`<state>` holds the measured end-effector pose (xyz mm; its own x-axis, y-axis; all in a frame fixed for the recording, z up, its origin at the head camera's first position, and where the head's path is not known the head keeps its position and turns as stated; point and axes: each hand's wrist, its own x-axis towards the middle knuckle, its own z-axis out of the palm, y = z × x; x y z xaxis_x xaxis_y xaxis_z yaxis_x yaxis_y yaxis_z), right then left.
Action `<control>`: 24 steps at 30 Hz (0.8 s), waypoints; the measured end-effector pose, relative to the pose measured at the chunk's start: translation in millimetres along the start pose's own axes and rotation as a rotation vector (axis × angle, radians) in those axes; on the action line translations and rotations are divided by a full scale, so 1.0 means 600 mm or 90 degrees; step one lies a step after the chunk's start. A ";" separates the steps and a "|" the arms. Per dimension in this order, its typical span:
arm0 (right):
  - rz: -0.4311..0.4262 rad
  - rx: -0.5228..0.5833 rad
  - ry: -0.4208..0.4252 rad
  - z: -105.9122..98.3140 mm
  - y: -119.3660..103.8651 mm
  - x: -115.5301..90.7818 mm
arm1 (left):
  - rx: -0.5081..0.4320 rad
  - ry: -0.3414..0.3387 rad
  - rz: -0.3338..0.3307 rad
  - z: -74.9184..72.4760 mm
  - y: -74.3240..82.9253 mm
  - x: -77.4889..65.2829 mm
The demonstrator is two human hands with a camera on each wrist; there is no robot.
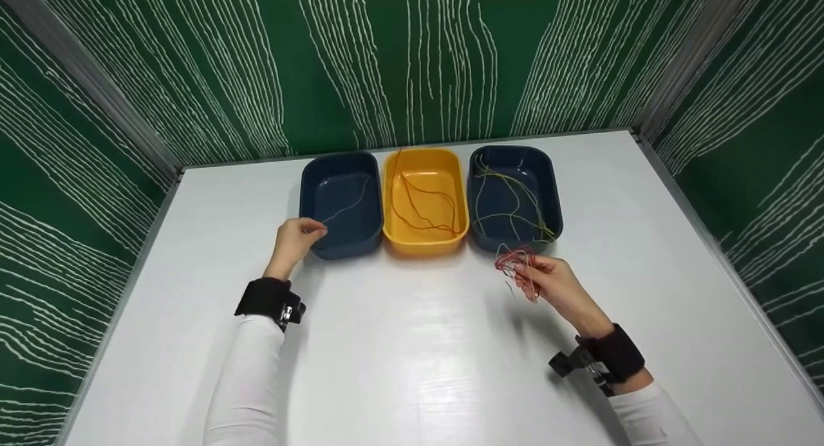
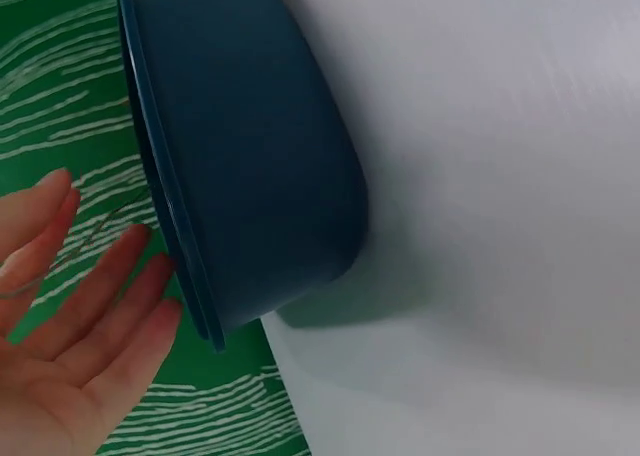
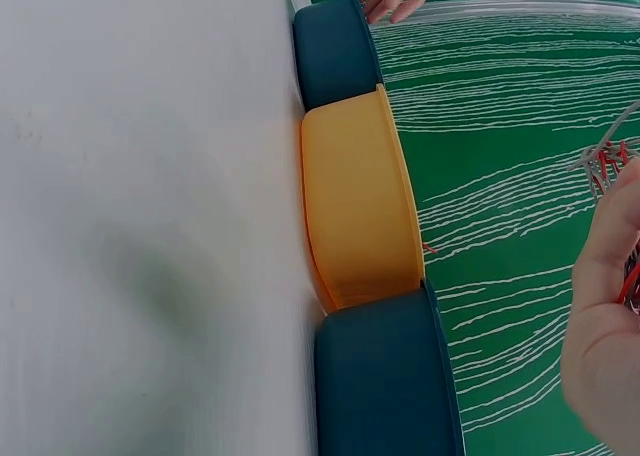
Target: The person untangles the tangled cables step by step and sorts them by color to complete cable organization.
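At the near left corner of the left dark blue bin [image 1: 351, 240], my left hand [image 1: 297, 243] pinches a thin grey wire [image 1: 346, 209] that trails into that bin. In the left wrist view the same wire [image 2: 95, 231] passes between the thumb and fingers, beside the bin's rim. My right hand [image 1: 553, 285] grips a tangled bundle of red and pale wires [image 1: 515, 260] just in front of the right dark blue bin [image 1: 555, 204]. Part of this bundle [image 3: 607, 161] pokes out above the hand in the right wrist view.
Between the two blue bins stands a yellow bin [image 1: 425, 243] with orange-red wires [image 1: 425, 224] in it; one end rises over its back rim. Yellow-green wires [image 1: 515, 195] lie in the right bin. The white table [image 1: 412, 343] meets green walls [image 1: 380, 66] with white streaks.
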<state>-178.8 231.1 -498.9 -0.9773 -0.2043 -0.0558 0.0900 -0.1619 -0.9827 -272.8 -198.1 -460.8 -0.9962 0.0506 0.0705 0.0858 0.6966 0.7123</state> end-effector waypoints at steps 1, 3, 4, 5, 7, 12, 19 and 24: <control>0.001 0.001 0.000 0.000 0.000 0.000 | 0.003 0.000 -0.002 -0.001 -0.001 0.000; 0.001 0.002 -0.001 0.000 0.000 -0.001 | 0.012 -0.019 -0.015 -0.002 -0.002 0.000; 0.001 0.003 0.000 0.000 0.000 -0.001 | 0.017 -0.037 -0.022 -0.002 -0.002 0.000; 0.001 0.004 0.001 0.000 0.000 -0.001 | 0.022 -0.057 -0.027 -0.003 -0.002 0.000; 0.001 0.005 0.002 0.000 0.000 -0.001 | 0.033 -0.095 -0.029 -0.002 -0.003 0.000; 0.008 -0.003 -0.005 0.000 0.001 -0.002 | 0.061 -0.136 -0.025 0.001 -0.003 0.000; 0.001 -0.009 -0.016 0.001 -0.001 -0.003 | 0.055 -0.129 -0.034 -0.004 0.002 -0.005; -0.002 -0.007 -0.023 0.003 -0.003 -0.002 | 0.028 -0.102 -0.011 -0.010 0.023 -0.017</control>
<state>-177.2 230.0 -497.1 -0.9700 -0.2385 -0.0469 0.0848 -0.1512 -0.9849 -261.6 -193.5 -447.4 -0.9873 0.1488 -0.0558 0.0713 0.7287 0.6811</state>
